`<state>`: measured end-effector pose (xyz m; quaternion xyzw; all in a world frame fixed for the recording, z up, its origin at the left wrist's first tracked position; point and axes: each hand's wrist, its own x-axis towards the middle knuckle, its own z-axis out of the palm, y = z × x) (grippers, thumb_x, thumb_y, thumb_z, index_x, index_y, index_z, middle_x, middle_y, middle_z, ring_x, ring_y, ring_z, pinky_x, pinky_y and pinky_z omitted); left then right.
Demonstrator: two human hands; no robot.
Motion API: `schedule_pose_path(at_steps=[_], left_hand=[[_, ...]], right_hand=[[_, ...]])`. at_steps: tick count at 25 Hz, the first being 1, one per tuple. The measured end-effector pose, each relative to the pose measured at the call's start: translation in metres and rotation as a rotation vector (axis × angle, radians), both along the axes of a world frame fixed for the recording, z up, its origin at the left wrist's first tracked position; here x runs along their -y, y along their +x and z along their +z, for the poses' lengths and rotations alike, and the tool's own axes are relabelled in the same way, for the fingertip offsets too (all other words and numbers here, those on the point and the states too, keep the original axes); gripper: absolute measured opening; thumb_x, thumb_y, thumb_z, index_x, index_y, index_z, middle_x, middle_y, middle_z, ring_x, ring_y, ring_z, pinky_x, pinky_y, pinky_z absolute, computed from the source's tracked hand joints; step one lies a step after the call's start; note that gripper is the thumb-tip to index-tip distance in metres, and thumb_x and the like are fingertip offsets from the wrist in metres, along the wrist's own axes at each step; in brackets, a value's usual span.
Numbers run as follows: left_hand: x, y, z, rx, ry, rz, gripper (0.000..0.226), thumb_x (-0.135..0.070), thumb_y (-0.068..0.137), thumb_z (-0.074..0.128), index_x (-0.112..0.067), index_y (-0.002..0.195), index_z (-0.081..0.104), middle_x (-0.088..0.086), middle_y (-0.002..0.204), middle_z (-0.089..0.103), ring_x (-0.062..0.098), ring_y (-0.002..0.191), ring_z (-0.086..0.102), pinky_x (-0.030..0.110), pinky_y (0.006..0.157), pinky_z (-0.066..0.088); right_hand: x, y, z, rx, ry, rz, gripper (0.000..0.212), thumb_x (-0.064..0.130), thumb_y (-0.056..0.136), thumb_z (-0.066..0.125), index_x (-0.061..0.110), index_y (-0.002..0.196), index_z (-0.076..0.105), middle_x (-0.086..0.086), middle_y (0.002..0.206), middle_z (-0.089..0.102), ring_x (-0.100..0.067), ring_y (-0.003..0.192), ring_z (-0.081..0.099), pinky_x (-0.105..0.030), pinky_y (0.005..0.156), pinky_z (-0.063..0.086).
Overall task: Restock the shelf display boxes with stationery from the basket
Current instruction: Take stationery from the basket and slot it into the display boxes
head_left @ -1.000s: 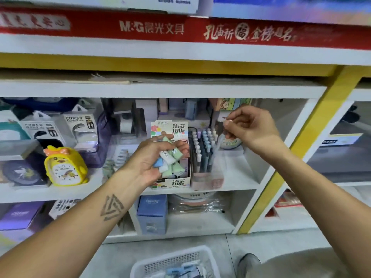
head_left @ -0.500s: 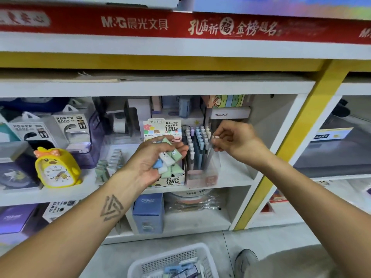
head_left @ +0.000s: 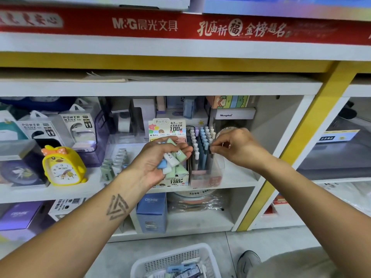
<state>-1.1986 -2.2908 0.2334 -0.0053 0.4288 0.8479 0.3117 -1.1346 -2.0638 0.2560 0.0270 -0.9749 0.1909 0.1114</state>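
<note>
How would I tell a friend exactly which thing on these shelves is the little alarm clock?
Start at the long red banner across the top and drop to the white shelf that both hands reach toward. Go to its left part, below the two power bank packs. The alarm clock is the only bright yellow, chick-shaped thing there, with an orange bow.

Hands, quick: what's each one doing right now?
Left hand: fingers curled round a bunch of pastel lead cases.
Right hand: fingers pinched at the top of a pen over the clear pen box.
</note>
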Motion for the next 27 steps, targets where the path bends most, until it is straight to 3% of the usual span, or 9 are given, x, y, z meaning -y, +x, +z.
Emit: schedule_pose_path(at_steps=[3, 8, 11, 14, 16, 19, 21, 24, 27], left_hand=[[0.005, 0.000, 0.004, -0.004, 0.021, 0.014, 0.040, 0.022, 0.082, 0.052, 0.003, 0.117, 0.057, 0.035, 0.106, 0.066, 0.043, 0.093, 0.071, 0.044, 0.069, 0.060], [0.026, -0.004, 0.010, -0.012, 0.000, 0.032, 0.041, 0.019, 0.084, 0.052, 0.001, 0.120, 0.060, 0.028, 0.101, 0.071, 0.036, 0.088, 0.073, 0.042, 0.068, 0.061], [0.046, -0.011, 0.014, -0.015, -0.071, 0.009, 0.036, 0.015, 0.085, 0.050, 0.002, 0.117, 0.063, 0.023, 0.100, 0.071, 0.029, 0.081, 0.072, 0.038, 0.068, 0.062], [0.068, -0.016, 0.016, -0.034, -0.119, 0.002, 0.030, 0.015, 0.087, 0.049, 0.002, 0.108, 0.066, 0.021, 0.100, 0.071, 0.028, 0.079, 0.072, 0.037, 0.073, 0.060], [0.079, -0.018, 0.016, -0.050, -0.158, 0.022, 0.030, 0.017, 0.086, 0.050, 0.002, 0.109, 0.065, 0.020, 0.096, 0.071, 0.027, 0.076, 0.073, 0.038, 0.070, 0.061], [0.099, -0.020, 0.019, -0.066, -0.176, 0.012, 0.035, 0.018, 0.086, 0.050, 0.002, 0.114, 0.064, 0.017, 0.095, 0.073, 0.027, 0.079, 0.074, 0.041, 0.067, 0.062], [0.111, -0.021, 0.021, -0.077, -0.193, 0.006, 0.037, 0.019, 0.085, 0.052, 0.004, 0.116, 0.065, 0.022, 0.104, 0.072, 0.030, 0.086, 0.074, 0.043, 0.068, 0.062], [0.128, -0.025, 0.025, -0.084, -0.200, 0.007, 0.042, 0.017, 0.084, 0.054, 0.005, 0.123, 0.062, 0.027, 0.120, 0.066, 0.037, 0.105, 0.068, 0.049, 0.085, 0.058], [0.149, -0.036, 0.029, -0.057, -0.182, 0.108, 0.040, 0.017, 0.087, 0.049, 0.008, 0.126, 0.052, 0.032, 0.115, 0.066, 0.040, 0.102, 0.069, 0.050, 0.085, 0.057]], right_hand=[[0.013, -0.005, 0.009, -0.108, 0.064, -0.005, 0.016, 0.035, 0.095, 0.067, 0.024, 0.100, 0.078, 0.014, 0.086, 0.063, -0.010, 0.080, 0.057, -0.032, 0.075, 0.048], [0.069, -0.019, 0.015, 0.107, -0.585, 0.113, 0.011, 0.025, 0.090, 0.074, 0.022, 0.099, 0.067, -0.006, 0.077, 0.075, -0.005, 0.052, 0.060, -0.023, 0.051, 0.045], [0.099, -0.036, 0.013, 0.068, -0.417, 0.152, 0.017, 0.030, 0.085, 0.080, 0.034, 0.097, 0.068, 0.007, 0.087, 0.066, 0.000, 0.063, 0.052, -0.021, 0.064, 0.044], [0.128, -0.053, 0.015, 0.123, -0.298, 0.296, 0.042, 0.022, 0.085, 0.080, 0.028, 0.124, 0.066, 0.011, 0.111, 0.058, 0.005, 0.093, 0.058, -0.006, 0.083, 0.042], [0.139, -0.060, 0.016, 0.250, -0.317, 0.368, 0.051, 0.018, 0.087, 0.078, 0.024, 0.135, 0.061, 0.011, 0.120, 0.059, 0.005, 0.102, 0.061, -0.007, 0.091, 0.044], [0.152, -0.071, 0.018, 0.309, -0.280, 0.425, 0.064, 0.022, 0.088, 0.077, 0.028, 0.146, 0.051, 0.027, 0.107, 0.058, 0.018, 0.085, 0.056, 0.000, 0.075, 0.039], [0.162, -0.078, 0.018, 0.296, -0.291, 0.464, 0.059, 0.018, 0.086, 0.078, 0.031, 0.139, 0.056, 0.033, 0.096, 0.061, 0.007, 0.072, 0.057, -0.007, 0.068, 0.042], [0.172, -0.088, 0.018, 0.308, -0.628, 0.412, 0.039, -0.001, 0.079, 0.081, 0.013, 0.113, 0.068, 0.003, 0.096, 0.070, -0.014, 0.070, 0.061, -0.029, 0.069, 0.055], [0.176, -0.101, 0.018, 0.241, -0.936, 0.279, 0.021, -0.009, 0.085, 0.071, -0.004, 0.104, 0.063, -0.016, 0.082, 0.074, -0.020, 0.065, 0.069, -0.029, 0.064, 0.058]])
